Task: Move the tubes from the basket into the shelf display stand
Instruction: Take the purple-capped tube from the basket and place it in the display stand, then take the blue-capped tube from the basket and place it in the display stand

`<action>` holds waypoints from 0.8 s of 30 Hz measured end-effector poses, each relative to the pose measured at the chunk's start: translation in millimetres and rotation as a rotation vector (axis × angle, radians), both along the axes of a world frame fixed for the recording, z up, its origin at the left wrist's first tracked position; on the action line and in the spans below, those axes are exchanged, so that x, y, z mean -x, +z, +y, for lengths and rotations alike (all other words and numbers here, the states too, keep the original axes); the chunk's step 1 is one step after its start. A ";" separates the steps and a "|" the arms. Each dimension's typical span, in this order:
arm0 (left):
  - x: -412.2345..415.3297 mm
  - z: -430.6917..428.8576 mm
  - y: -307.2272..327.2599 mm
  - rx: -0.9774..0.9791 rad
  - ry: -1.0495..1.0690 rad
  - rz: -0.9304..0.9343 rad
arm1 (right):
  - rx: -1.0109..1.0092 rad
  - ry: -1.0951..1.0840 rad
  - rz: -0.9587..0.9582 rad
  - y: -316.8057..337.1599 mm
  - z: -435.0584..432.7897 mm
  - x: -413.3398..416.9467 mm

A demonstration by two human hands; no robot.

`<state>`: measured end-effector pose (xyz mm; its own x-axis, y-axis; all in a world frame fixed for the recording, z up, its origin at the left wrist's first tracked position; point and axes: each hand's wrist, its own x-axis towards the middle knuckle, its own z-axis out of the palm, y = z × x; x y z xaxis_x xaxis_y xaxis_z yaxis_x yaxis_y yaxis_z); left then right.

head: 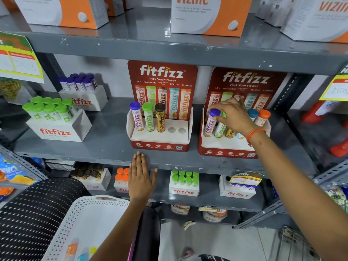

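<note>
Head cam, single frame. R hand [232,114] was reaching into the right display stand [228,146], fingers curled down over the caps of the purple-cap tube [211,123] and the green-cap tube [220,129]; grip partly hidden by the hand itself, so couldn't tell whether it was pinching a tube or only touching caps. That stand looked full: purple, green, a yellow tube [230,133], blue-cap tube [252,114], orange-cap tube [263,116] all in a row.

L hand [140,178] flat and spread wide, holding nothing, palm against the front edge of the grey shelf [79,147].

Left display stand [160,144] held 3 tubes (purple, green, dark cap); 2 holes [177,130] on its right side still vacant.

White basket [82,219] low at frame bottom, w/ an orange tube [71,250] and a blue tube [82,258] lying in it, cut off by frame edge.

Risks, as judged:
- tubes in right stand leaned, not plumb; a sideways nudge from R hand prob. tips neighbours or knocks one off the shelf
- cardboard stand is light, could slide back or tilt under downward push
- basket out of gaze, so a blind reach might fumble the remaining tubes
- colour order vs backing card: blue/orange could go in swapped holes
</note>
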<state>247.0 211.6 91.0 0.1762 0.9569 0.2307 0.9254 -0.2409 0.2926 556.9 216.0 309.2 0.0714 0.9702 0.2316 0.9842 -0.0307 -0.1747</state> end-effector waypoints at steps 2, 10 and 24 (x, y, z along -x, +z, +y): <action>-0.1 -1.0 0.9 -0.005 0.001 -0.007 | 0.031 0.000 0.040 1.0 -0.7 -0.4; -0.3 -1.1 1.4 -0.006 0.000 0.000 | 0.044 -0.056 -0.016 3.7 -5.0 8.7; 107.3 -99.1 -21.5 -0.053 0.377 -0.242 | -0.083 0.487 0.655 -163.2 -49.3 293.2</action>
